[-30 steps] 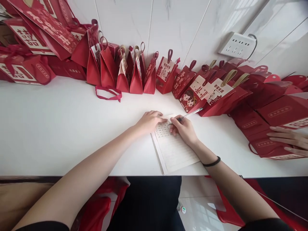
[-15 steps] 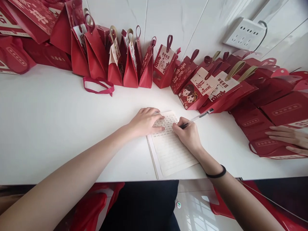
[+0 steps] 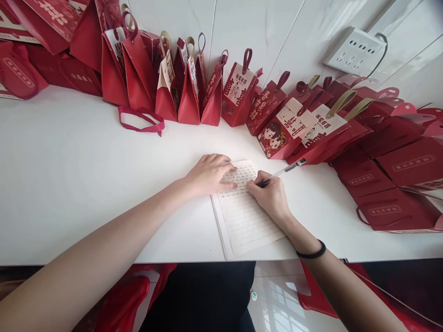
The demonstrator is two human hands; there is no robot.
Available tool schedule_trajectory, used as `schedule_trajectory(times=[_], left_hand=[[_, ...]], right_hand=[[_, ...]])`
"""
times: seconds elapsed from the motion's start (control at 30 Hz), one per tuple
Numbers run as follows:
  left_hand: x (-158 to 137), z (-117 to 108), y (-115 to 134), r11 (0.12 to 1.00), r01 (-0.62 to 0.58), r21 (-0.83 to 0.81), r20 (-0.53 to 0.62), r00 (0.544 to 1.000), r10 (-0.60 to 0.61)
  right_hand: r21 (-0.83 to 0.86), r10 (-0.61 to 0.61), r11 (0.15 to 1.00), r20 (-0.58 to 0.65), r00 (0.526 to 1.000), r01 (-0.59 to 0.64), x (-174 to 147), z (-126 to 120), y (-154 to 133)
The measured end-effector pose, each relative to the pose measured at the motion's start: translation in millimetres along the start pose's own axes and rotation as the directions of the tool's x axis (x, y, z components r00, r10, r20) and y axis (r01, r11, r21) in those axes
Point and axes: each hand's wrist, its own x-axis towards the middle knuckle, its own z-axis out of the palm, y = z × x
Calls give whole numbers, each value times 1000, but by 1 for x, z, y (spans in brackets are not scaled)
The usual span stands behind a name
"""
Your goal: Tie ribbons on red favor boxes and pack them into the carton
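Observation:
A lined notebook (image 3: 254, 226) lies slightly turned at the table's front edge, its upper lines filled with small handwriting. My left hand (image 3: 209, 176) rests on the notebook's upper left, fingers spread and lying flat. Closed around a clear pen (image 3: 289, 168) with a black grip, my right hand (image 3: 272, 193) leans on the right side of the page. The pen slants up to the right; its tip is hidden behind my fingers. A black band circles my right wrist.
Red gift boxes (image 3: 237, 94) with ribbon handles line the wall side of the white table (image 3: 104, 184). More red boxes (image 3: 386, 207) stand at the right. A loose red ribbon (image 3: 141, 121) lies at left. A power strip (image 3: 356, 50) is on the wall.
Another person's hand at the right edge has left the view. My right hand has shifted very slightly left with the pen. My left hand stays in place.

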Motion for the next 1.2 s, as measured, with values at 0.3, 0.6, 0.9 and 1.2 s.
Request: schedule_trajectory(times=[0.3, 0.6, 0.9, 1.2], left_hand=[[0, -1, 1, 1000, 1, 17, -1, 1000, -1], [-2, -4, 1, 1000, -13, 9, -6, 1000, 13], [0, -4, 1, 1000, -3, -3, 4, 1000, 3], [-6, -4, -1, 1000, 3, -17, -26, 1000, -3]], right_hand=[[-10, 6, 1000, -1, 1000, -6, 0, 1, 1], [-36, 10, 999, -12, 1000, -11, -1, 1, 0], [95, 58, 994, -56, 997, -53, 2, -2, 4], [259, -30, 960, -280, 959, 106, 12, -15, 13]])
